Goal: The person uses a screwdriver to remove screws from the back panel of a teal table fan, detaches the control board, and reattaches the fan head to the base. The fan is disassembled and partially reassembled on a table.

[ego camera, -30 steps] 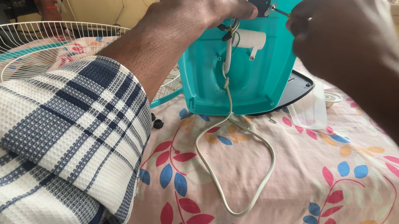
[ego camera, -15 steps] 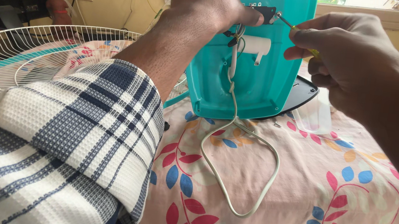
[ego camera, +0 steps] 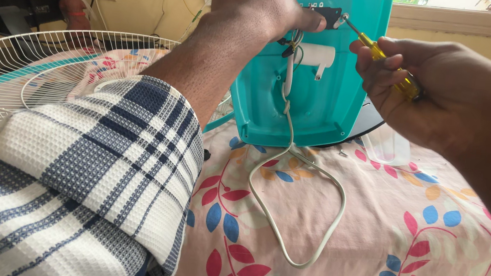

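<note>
Screwdriver (ego camera: 382, 61) gripped in our right hand (ego camera: 428, 92) meets the switch (ego camera: 328, 17) our left hand (ego camera: 257, 0) pinches against the fan base (ego camera: 320, 97); next we need steady turning.

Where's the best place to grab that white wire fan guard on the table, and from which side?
Judging by its pose, take the fan guard by its outer rim, from the near side: it lies dish-up, so the thick rim ring stands exposed, while the thin wires inside would likely bend.
</note>
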